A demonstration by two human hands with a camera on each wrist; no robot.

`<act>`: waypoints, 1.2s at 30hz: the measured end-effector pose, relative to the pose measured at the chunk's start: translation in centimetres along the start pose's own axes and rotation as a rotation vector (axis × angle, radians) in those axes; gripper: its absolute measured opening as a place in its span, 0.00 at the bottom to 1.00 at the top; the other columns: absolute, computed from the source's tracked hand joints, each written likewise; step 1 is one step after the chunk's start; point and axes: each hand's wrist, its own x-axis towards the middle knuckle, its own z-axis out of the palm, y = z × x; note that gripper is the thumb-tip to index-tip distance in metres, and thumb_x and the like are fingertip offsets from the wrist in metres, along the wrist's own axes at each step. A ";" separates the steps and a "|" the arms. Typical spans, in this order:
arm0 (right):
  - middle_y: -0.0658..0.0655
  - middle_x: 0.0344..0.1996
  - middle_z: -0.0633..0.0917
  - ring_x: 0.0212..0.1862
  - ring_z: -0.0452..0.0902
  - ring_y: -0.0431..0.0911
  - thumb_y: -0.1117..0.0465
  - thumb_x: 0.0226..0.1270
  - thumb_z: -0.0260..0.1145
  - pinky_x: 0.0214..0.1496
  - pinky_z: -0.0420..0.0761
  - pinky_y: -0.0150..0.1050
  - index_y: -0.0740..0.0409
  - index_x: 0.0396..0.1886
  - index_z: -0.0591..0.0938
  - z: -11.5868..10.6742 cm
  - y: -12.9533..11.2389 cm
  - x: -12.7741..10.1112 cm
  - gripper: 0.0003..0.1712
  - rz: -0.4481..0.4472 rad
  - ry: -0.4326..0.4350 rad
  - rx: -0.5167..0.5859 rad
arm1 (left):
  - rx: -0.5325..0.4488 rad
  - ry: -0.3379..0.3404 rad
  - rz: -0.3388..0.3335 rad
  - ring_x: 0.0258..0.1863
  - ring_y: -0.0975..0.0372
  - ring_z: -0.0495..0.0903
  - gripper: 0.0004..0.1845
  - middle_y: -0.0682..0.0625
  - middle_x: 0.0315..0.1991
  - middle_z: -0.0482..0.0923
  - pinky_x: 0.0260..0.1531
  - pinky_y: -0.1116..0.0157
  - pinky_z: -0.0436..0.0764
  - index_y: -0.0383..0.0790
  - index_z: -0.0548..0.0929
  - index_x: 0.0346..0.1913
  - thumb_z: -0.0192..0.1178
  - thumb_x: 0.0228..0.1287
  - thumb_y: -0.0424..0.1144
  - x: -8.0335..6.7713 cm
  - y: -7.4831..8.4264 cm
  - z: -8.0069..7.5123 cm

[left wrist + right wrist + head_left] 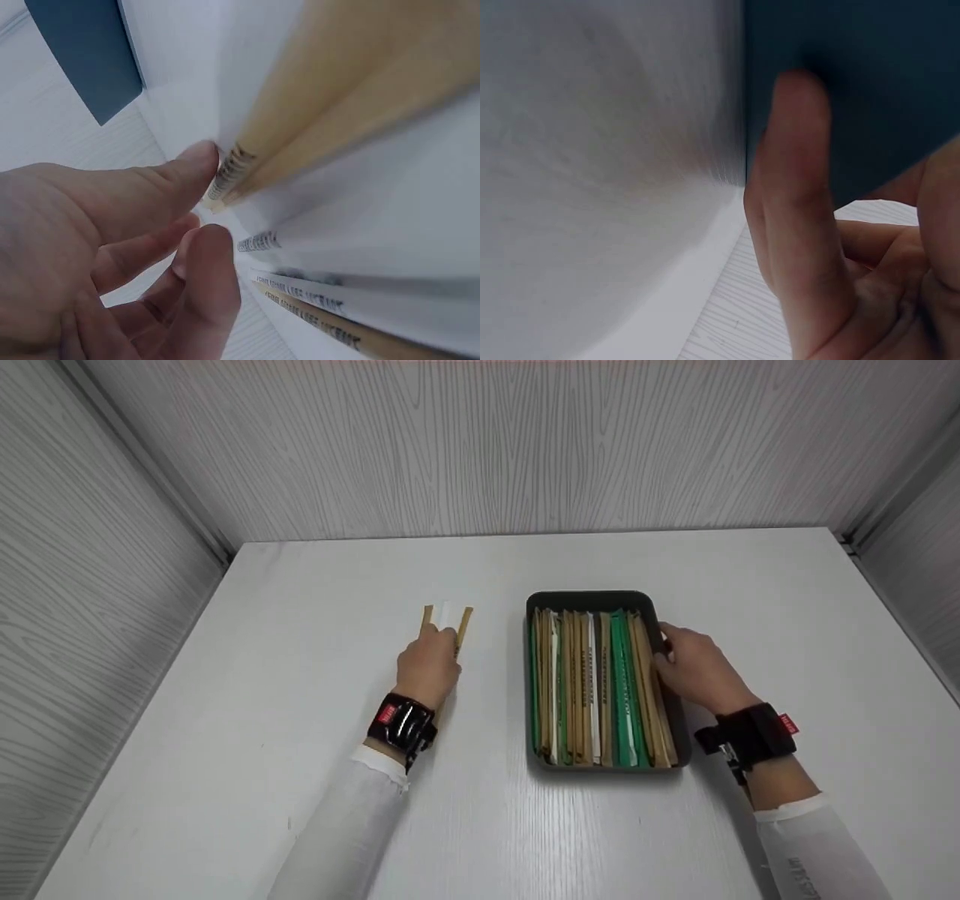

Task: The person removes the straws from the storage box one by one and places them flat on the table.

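Note:
A dark rectangular tray point(534, 682) holds a row of slim paper stick packets point(576, 690) in brown, white and green, many with print along them. My right hand point(697, 667) grips the tray's right wall, thumb at the rim and a finger point(799, 142) along the outer side. To the left, my left hand point(429, 666) is over several more stick packets on the table. Its thumb touches a brown packet point(277, 112), and a bent finger is close to a white packet point(337, 232). Past the hand, a brown end, a white end and another brown end point(466, 619) fan out.
The white table point(315, 607) has grey wood-grain panels point(450, 450) at its back and sides. A stretch of tabletop lies between the left hand and the tray. Each wrist carries a black strap point(757, 733) below a white sleeve.

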 end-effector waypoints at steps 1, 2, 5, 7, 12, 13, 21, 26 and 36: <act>0.74 0.50 0.82 0.43 0.81 0.57 0.67 0.77 0.54 0.38 0.83 0.48 0.76 0.74 0.65 0.0 0.0 0.0 0.30 0.002 0.000 0.002 | 0.007 0.004 0.003 0.32 0.48 0.85 0.07 0.37 0.39 0.80 0.30 0.52 0.85 0.28 0.86 0.45 0.66 0.65 0.24 0.0 0.0 0.0; 0.74 0.51 0.82 0.43 0.81 0.57 0.67 0.77 0.54 0.39 0.83 0.48 0.76 0.75 0.64 0.0 0.0 0.0 0.31 0.004 -0.002 0.004 | 0.011 0.003 0.004 0.33 0.48 0.85 0.07 0.36 0.40 0.81 0.31 0.52 0.85 0.28 0.87 0.45 0.64 0.66 0.24 0.1 0.1 0.1; 0.77 0.53 0.81 0.42 0.81 0.57 0.68 0.77 0.54 0.39 0.83 0.47 0.78 0.75 0.63 -0.1 0.1 -0.1 0.31 -0.006 -0.003 -0.003 | 0.006 0.008 0.003 0.33 0.47 0.86 0.09 0.35 0.39 0.82 0.31 0.52 0.87 0.26 0.87 0.47 0.62 0.68 0.23 0.1 0.2 0.2; 0.77 0.53 0.81 0.41 0.81 0.56 0.68 0.77 0.54 0.38 0.83 0.47 0.79 0.74 0.62 -0.1 0.1 -0.1 0.31 -0.014 -0.001 -0.009 | 0.011 0.019 0.003 0.33 0.47 0.86 0.08 0.35 0.39 0.82 0.31 0.52 0.87 0.25 0.87 0.46 0.62 0.68 0.22 0.1 0.3 0.2; 0.76 0.51 0.82 0.39 0.81 0.56 0.67 0.77 0.54 0.35 0.82 0.45 0.80 0.74 0.62 -0.1 0.2 0.0 0.32 -0.020 0.006 -0.012 | 0.037 0.033 -0.001 0.30 0.48 0.86 0.06 0.35 0.35 0.82 0.29 0.52 0.86 0.23 0.86 0.44 0.61 0.68 0.22 0.2 0.2 0.1; 0.76 0.50 0.82 0.39 0.81 0.56 0.67 0.77 0.54 0.35 0.82 0.45 0.80 0.74 0.62 -0.1 0.3 0.0 0.32 -0.017 0.005 -0.011 | 0.041 0.031 -0.004 0.29 0.48 0.85 0.06 0.35 0.35 0.82 0.28 0.52 0.86 0.24 0.86 0.44 0.60 0.69 0.22 0.3 0.2 0.1; 0.75 0.51 0.82 0.42 0.81 0.56 0.67 0.77 0.53 0.37 0.83 0.46 0.78 0.75 0.62 0.0 0.2 0.1 0.32 0.001 -0.013 0.005 | 0.053 0.006 -0.017 0.33 0.47 0.86 0.07 0.35 0.39 0.83 0.31 0.51 0.87 0.26 0.87 0.45 0.60 0.69 0.22 0.3 0.1 0.1; 0.75 0.52 0.82 0.43 0.81 0.57 0.67 0.78 0.53 0.39 0.83 0.47 0.77 0.76 0.62 0.0 0.1 0.1 0.32 0.001 -0.012 -0.003 | 0.056 0.008 -0.016 0.32 0.47 0.87 0.07 0.35 0.39 0.83 0.31 0.51 0.87 0.25 0.87 0.44 0.60 0.69 0.22 0.3 0.0 0.1; 0.75 0.51 0.82 0.41 0.81 0.56 0.67 0.77 0.54 0.37 0.82 0.46 0.78 0.75 0.63 -0.1 0.1 0.0 0.31 -0.004 -0.008 -0.007 | 0.043 0.048 0.046 0.36 0.46 0.87 0.09 0.35 0.42 0.83 0.33 0.51 0.87 0.27 0.88 0.46 0.62 0.66 0.22 0.2 1.2 -0.7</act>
